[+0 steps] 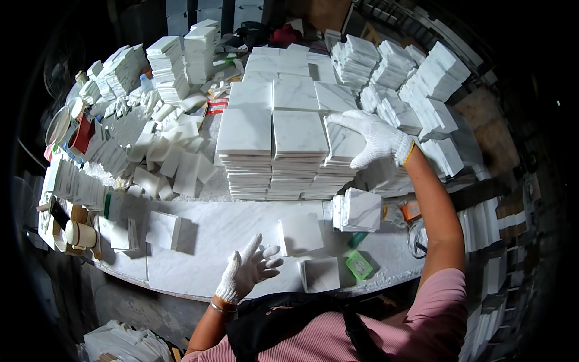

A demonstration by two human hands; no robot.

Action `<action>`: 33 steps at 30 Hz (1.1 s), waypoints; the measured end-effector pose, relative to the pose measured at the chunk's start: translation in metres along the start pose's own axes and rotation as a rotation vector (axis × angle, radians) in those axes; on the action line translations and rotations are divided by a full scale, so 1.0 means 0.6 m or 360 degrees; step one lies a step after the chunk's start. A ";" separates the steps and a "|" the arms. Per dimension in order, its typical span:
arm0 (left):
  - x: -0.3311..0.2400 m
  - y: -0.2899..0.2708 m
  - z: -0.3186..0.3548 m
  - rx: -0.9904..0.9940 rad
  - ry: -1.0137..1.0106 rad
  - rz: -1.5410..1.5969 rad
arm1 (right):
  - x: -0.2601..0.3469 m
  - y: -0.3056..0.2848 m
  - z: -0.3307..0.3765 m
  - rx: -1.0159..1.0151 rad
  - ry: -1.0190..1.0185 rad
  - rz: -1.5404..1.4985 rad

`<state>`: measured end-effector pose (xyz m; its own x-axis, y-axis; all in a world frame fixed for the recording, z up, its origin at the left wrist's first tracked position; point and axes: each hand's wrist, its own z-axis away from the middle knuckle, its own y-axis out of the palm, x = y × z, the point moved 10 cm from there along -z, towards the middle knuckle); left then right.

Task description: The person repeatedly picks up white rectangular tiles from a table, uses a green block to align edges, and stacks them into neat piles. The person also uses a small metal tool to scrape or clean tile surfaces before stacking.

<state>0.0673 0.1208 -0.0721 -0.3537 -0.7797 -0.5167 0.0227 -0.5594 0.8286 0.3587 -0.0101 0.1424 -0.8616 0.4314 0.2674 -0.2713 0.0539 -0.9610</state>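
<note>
Head view, and here's the right hand [377, 136], white-gloved, stretched far out over the front right column of the big block of tile stacks [244, 175]. Thumb and fingers are parted across the right side of the top tile [342, 142], a white slab with grey veins lying flat up there. Is that grip firmly closed on it? Cannot tell, the glove hides the contact.

Down to the left hand [247, 271], gloved as well: grip wide, fingers fanned, palm bare of any load, hanging over the front edge of the marble surface [235, 220]. Just to its right sit two small sets of tiles, the upper set [300, 234] and the lower set [319, 276], with a bright green box [359, 265] beside the lower one. Behind that box, a tile bundle [357, 210] stands on edge, and near it an orange box [411, 210] by the right forearm.

Over to the left, another leaning bundle [163, 230] stands alone, with a white mug [80, 233] farther out, and loose white offcuts [175, 160] heaped beside the big block. Taller stacks [166, 66] rise behind!
</note>
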 end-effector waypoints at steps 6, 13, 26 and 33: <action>0.003 -0.019 0.001 -0.0009 0.0045 -0.0162 | 0.035 -0.080 0.078 -0.0519 0.0320 0.0005; -0.015 -0.084 0.042 -0.0598 0.0027 -0.0907 | 0.150 0.084 0.243 -0.0902 0.0354 -0.0787; -0.045 0.067 -0.076 -0.0138 0.0673 -0.2999 | 0.257 0.478 0.297 0.0296 0.0884 -0.0073; 0.006 0.120 -0.141 -0.0070 0.0340 -0.3614 | 0.247 0.497 0.289 0.0408 0.0852 0.0264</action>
<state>0.1464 0.0538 -0.0324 0.2497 0.9208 -0.2996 -0.1228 -0.2768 -0.9530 0.0757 -0.0861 -0.0925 -0.5839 0.8116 -0.0205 -0.3042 -0.2421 -0.9214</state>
